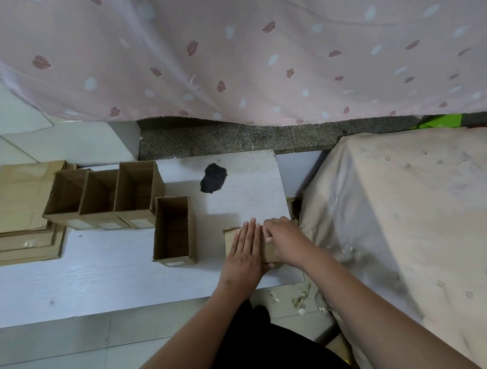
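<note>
A small cardboard box (230, 239) is seen on the white surface (108, 275), near its right edge. It is pressed down by the left hand (243, 252), which is laid flat on top with its fingers straight and close together. The far right part of the box is held by the right hand (285, 242), whose fingers are curled down over it. Most of the box is hidden under the two hands.

Just to the left, an open box (175, 231) is stood upright on the same surface. Further left, a row of three open boxes (104, 197) is set side by side, touching. A pile of flat cardboard (16, 213) is found beside them. A dark spot (213, 178) is seen on the surface behind the hands. A pink cloth (249, 51) with leaves on it is hung above, and a dirty pale cloth (411, 215) is spread at the right.
</note>
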Demonstrator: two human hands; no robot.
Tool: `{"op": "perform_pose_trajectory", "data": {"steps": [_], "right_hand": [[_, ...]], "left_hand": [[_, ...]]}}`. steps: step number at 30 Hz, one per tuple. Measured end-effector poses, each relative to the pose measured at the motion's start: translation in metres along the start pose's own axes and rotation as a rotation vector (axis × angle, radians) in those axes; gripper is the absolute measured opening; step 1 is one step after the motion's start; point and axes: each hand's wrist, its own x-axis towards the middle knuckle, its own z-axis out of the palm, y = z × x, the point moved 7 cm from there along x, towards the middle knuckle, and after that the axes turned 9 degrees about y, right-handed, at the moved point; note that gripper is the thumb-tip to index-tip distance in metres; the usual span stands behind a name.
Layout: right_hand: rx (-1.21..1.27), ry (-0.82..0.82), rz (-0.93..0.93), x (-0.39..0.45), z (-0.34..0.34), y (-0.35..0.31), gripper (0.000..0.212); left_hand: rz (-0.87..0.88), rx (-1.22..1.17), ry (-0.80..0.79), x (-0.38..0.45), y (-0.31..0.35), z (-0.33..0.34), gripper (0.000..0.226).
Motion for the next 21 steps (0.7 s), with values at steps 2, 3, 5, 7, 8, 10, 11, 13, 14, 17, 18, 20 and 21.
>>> {"op": "perform_pose_trajectory", "data": {"steps": [2,3,5,7,8,10,11,13,14,17,18,20,21], "right_hand": [[0.068,-0.013,0.052,-0.006,0.000,0.008,0.021],[0.112,-0.015,0.078,-0.009,0.000,0.012,0.022],[0.192,-0.024,0.109,-0.014,0.000,0.015,0.025],[0.228,-0.029,0.114,-0.016,0.002,0.014,0.036],[0.222,-0.022,0.112,-0.015,0.002,0.013,0.033],[0.182,-0.014,0.113,-0.013,0.001,0.011,0.017],[0.176,-0.009,0.126,-0.014,-0.001,0.012,0.014],[0.240,0.025,0.188,-0.017,-0.008,0.016,0.015],[0.300,0.060,0.239,-0.019,-0.013,0.019,0.015],[0.476,0.163,0.420,-0.027,-0.026,0.036,0.011],[0.509,0.176,0.473,-0.031,-0.028,0.042,0.016],[0.521,0.236,0.529,-0.037,-0.031,0.052,0.018],[0.550,0.268,0.554,-0.041,-0.031,0.056,0.011]], "left_hand": [[0.005,-0.006,-0.009,0.001,0.000,0.003,0.090],[0.008,-0.012,-0.015,0.001,0.001,0.004,0.091],[0.013,-0.011,-0.021,0.000,0.001,0.006,0.091],[0.016,-0.002,-0.020,0.000,0.002,0.006,0.091],[0.015,-0.004,-0.022,0.000,0.002,0.006,0.091],[0.010,-0.005,-0.023,0.000,0.001,0.006,0.091],[0.008,-0.004,-0.017,-0.001,0.000,0.006,0.091],[0.014,-0.006,-0.009,-0.001,-0.001,0.006,0.091],[0.017,-0.008,-0.008,-0.001,-0.002,0.007,0.092],[0.003,-0.009,0.002,-0.001,-0.008,0.008,0.092],[0.003,-0.011,0.002,-0.001,-0.008,0.008,0.092],[0.012,-0.009,-0.007,0.000,-0.008,0.008,0.093],[0.013,-0.010,-0.014,-0.001,-0.007,0.009,0.093]]}}
